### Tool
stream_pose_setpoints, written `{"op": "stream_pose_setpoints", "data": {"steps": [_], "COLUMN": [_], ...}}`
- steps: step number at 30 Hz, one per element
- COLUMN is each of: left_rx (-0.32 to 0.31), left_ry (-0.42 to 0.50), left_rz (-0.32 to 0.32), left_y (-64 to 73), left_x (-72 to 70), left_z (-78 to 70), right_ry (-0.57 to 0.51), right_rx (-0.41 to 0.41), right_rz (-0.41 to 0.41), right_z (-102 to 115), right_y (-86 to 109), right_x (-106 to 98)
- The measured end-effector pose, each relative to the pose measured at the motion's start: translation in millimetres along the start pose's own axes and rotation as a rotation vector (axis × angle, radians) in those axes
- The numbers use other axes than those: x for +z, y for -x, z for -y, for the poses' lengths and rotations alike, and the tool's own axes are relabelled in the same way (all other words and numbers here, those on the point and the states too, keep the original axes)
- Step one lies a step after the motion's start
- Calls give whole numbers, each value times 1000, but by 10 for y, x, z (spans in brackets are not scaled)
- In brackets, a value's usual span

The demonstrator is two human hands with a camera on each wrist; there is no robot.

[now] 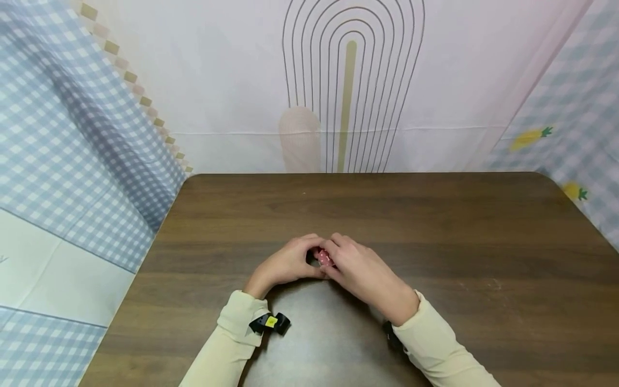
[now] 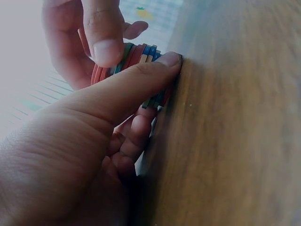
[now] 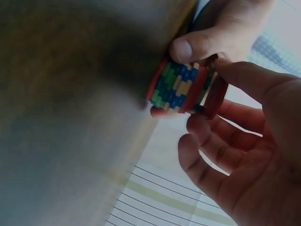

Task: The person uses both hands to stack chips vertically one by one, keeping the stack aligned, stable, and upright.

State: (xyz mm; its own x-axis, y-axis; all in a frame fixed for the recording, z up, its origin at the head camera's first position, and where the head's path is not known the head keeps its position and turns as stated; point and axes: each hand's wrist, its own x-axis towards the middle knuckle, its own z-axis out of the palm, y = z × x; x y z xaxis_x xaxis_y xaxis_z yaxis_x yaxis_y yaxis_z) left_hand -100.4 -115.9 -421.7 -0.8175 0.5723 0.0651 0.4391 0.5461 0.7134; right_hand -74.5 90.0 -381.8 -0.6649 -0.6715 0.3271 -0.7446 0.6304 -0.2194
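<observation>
A short stack of thin red, green, blue and beige discs, like poker chips [image 3: 178, 87], stands on the table between my two hands. My left hand [image 1: 291, 262] curls its thumb and fingers round the lower part of the stack. From above, my right hand [image 1: 365, 269] pinches the red discs [image 3: 216, 98] at the top, where a thin gap shows beneath them in the right wrist view. Only the pinkish-red, white-marked top [image 1: 325, 258] is seen in the head view, since fingers cover the rest. In the left wrist view the left thumb hides part of the discs [image 2: 134, 55].
The brown wooden table [image 1: 464, 231] has rounded far corners. Behind it hangs a white cloth [image 1: 232, 80] with arched lines, and blue checked cloth [image 1: 72, 161] hangs at both sides. A black wrist strap [image 1: 271, 322] sits on the left sleeve.
</observation>
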Motion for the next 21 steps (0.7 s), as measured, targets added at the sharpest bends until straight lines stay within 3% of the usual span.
{"op": "stream_pose_setpoints", "data": {"steps": [6, 10, 12, 21], "left_rx": [1, -47, -73, -54], "left_ry": [8, 56, 74, 26], "left_rz": [30, 91, 86, -156], "left_y": [10, 100, 153, 234], "left_x": [-19, -127, -217, -639], "left_z": [13, 22, -3, -354], "right_ry": [-17, -13, -4, -4], "right_rx": [26, 52, 68, 89], "right_rz": [68, 124, 151, 187], "right_z": [-25, -24, -25, -59], "right_y": [23, 53, 68, 56], "right_x": [-27, -17, -14, -39]}}
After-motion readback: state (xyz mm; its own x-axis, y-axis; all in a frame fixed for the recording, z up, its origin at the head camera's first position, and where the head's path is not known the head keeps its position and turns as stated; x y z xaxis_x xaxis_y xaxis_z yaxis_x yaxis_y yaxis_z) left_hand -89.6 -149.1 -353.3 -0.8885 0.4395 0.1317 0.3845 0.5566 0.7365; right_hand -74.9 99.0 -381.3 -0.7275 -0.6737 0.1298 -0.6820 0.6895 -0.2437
